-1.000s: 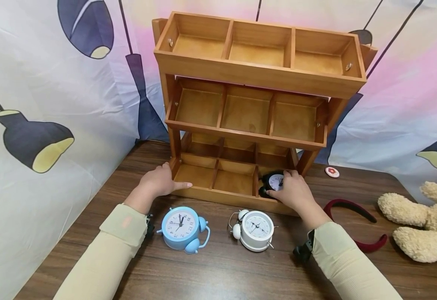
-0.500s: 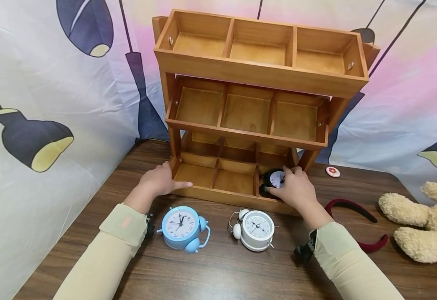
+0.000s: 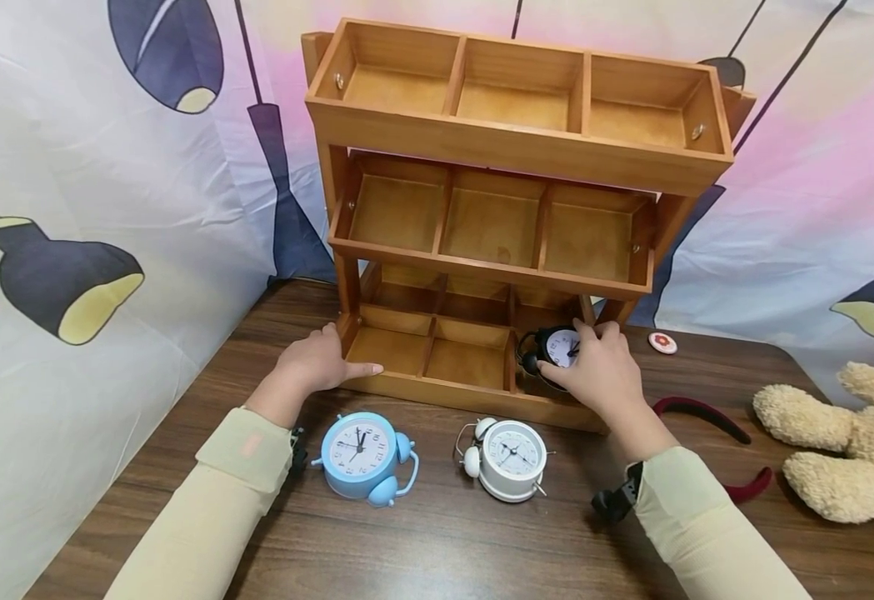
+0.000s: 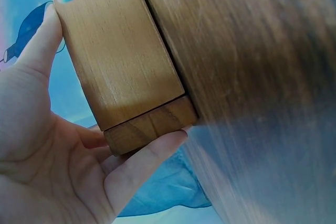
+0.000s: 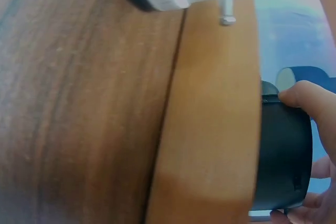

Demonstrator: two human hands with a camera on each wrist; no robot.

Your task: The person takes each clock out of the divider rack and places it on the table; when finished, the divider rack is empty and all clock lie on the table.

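My right hand (image 3: 603, 371) grips a black twin-bell alarm clock (image 3: 561, 346) at the bottom tier's right compartment, thumb on one side and fingers on the other. In the right wrist view the black clock (image 5: 283, 156) shows behind the tray's front board. My left hand (image 3: 315, 362) holds the left end of the bottom tray of a three-tier wooden rack (image 3: 444, 385). In the left wrist view, its thumb and fingers span the tray's corner (image 4: 149, 129). A light blue alarm clock (image 3: 362, 454) and a white one (image 3: 513, 458) lie face up in front of the rack.
To the right, a dark red headband (image 3: 747, 487) and a plush toy (image 3: 849, 450) lie on the brown wooden table (image 3: 437, 554). A round flower badge (image 3: 662, 342) lies behind them. A printed cloth (image 3: 204, 192) hangs behind the rack.
My right hand and the black clock have shifted slightly up and to the right, with more of the clock's face showing. My left hand keeps its hold on the rack.
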